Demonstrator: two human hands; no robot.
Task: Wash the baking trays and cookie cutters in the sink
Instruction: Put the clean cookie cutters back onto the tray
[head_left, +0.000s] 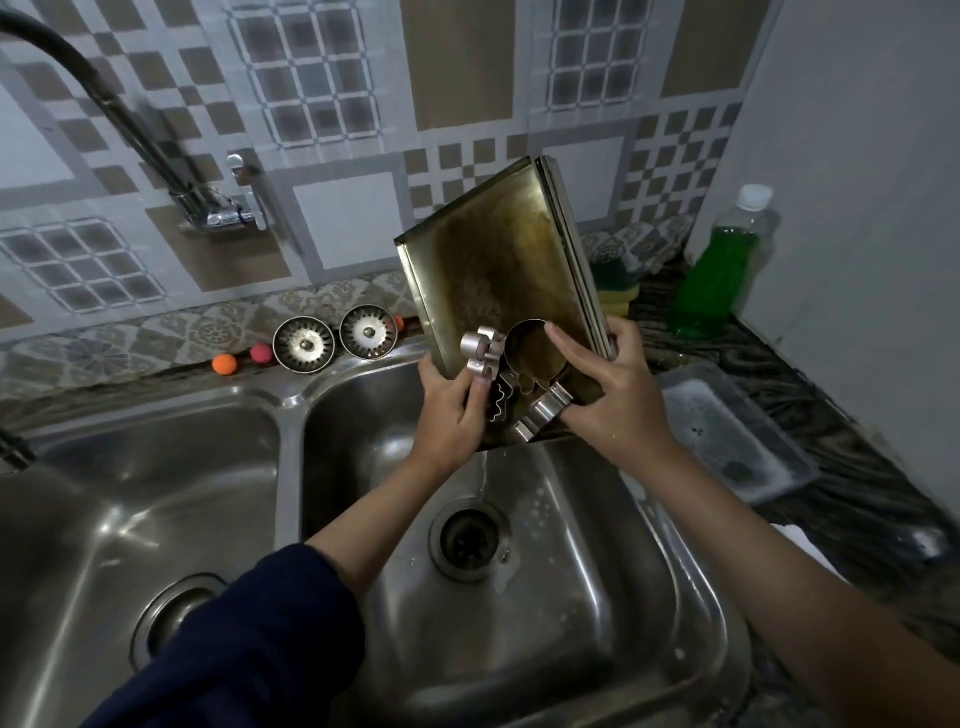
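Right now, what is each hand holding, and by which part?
The left hand grips the stacked baking trays at their lower left edge; the right hand grips their lower right edge, fingers over the cookie cutters.

The light is dim and cool; bright streaks of glare lie on the steel sink (291, 415) left of and below the left hand (448, 410); the tray (498, 260) held above both hands shows a dull reflection; the faucet (104, 104) far to the upper left is blurred; wall lines bend at the edges; the bottle (727, 260) right of the right hand (618, 395) looks soft.
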